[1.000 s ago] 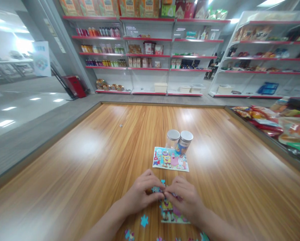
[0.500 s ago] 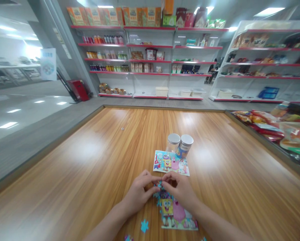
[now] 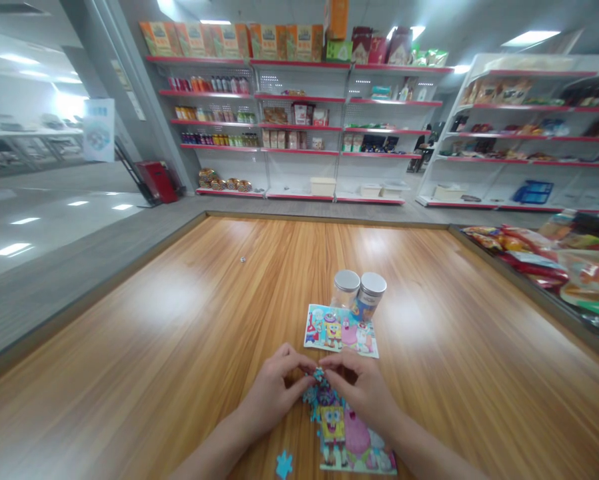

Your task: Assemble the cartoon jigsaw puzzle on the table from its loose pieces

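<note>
My left hand and my right hand meet fingertip to fingertip over the top edge of a partly built cartoon jigsaw puzzle. Both pinch a small blue puzzle piece between them. The puzzle lies on the wooden table close to me. A loose blue piece lies left of it near the bottom edge. Beyond my hands lies a printed cartoon reference picture, and behind that stand two clear jars with silver lids.
Packaged snacks are piled along the table's right side. Store shelves with red edges line the back wall, stocked with boxes and bottles. A red bin stands on the floor at left.
The view has tilted down slightly, so more of the puzzle shows. My hands have stayed together at its top edge, fingertips lifting a little around the small piece.
</note>
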Available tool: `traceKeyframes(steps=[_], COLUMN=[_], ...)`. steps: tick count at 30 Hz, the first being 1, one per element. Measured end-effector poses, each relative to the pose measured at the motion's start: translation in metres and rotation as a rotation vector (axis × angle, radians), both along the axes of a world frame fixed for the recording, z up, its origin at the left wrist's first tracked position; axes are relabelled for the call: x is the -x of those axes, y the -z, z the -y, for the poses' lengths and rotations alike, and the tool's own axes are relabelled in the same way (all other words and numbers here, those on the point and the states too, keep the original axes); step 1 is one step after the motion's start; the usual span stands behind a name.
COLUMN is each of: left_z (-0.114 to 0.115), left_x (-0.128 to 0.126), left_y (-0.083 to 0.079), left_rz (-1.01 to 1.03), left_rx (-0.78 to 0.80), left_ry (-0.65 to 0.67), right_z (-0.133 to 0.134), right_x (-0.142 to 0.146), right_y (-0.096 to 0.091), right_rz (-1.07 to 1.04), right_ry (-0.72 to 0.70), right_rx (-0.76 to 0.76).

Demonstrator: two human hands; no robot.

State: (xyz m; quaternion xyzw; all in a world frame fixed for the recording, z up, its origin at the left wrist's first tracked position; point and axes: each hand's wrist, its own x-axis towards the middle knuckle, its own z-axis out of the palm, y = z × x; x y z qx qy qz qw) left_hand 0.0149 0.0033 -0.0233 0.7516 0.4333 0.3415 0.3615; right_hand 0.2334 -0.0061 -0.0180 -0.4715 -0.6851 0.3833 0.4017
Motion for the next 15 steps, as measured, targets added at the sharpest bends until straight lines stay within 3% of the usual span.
traceKeyframes(steps=[10,15], left_z=[-0.0007,-0.0012], left_x=[-0.001,-0.0003], left_y=[-0.0003,-0.0053], left_rz=[-0.031,0.0], left_rx=[-0.058,-0.06], left_ry=[0.03,0.032], right_z=[-0.0004,0.0014], right_x=[-0.0002,0.0005], right_y=[0.004,0.0023], right_rz=[0.022,0.04], right_ry=[0.007,0.048], right_rx=[-0.067,-0.014])
